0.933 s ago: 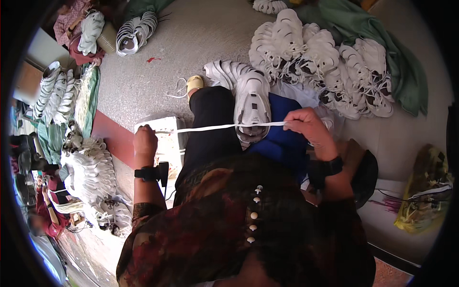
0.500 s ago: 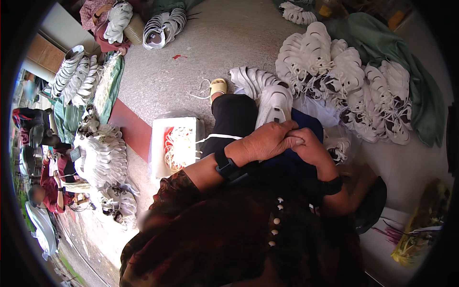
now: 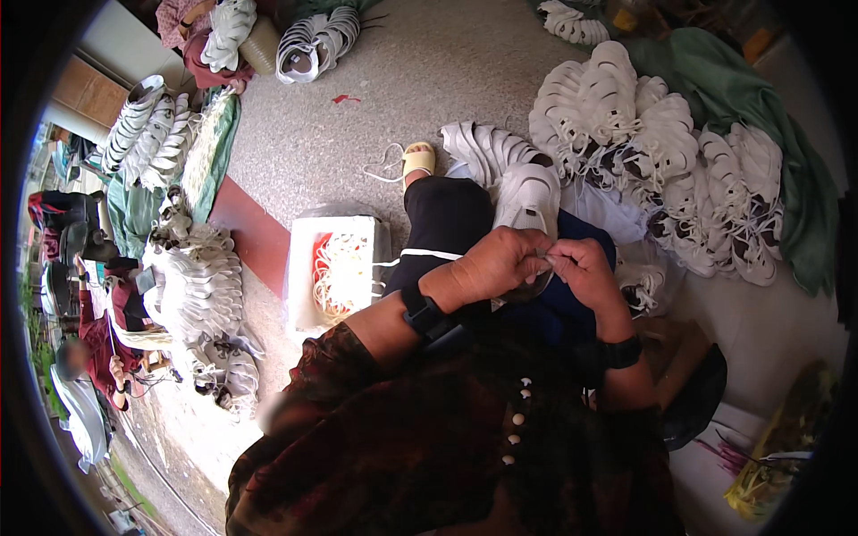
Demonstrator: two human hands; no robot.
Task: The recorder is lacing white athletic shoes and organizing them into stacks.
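Note:
Across my lap, on dark blue cloth [image 3: 601, 239], lies a white shoe upper [image 3: 527, 195] with its toe pointing away from me. My left hand [image 3: 500, 261] is over its near end, fingers closed in a pinch. Right beside it, my right hand [image 3: 583, 270] is pinched too, and the fingertips of both meet above the upper. Whatever they grip is too small or too covered to make out. A white lace [image 3: 429, 254] runs over my black-clad left leg toward a white box [image 3: 302, 281] of loose laces [image 3: 344, 272]. More nested white uppers [image 3: 487, 154] lie just beyond.
At the right, a big heap of white uppers [image 3: 617, 116] rests by green cloth [image 3: 751, 98]. Stacked uppers [image 3: 192, 290] stand at the left, near a seated person [image 3: 112, 313]. A second person [image 3: 201, 45] sits far left. Yellow plastic wrapping [image 3: 760, 487] lies at lower right.
My hands have come slightly apart from their clasp, with the fingertips still together. More of the upper's near end shows beneath them. The whole view has shifted a little.

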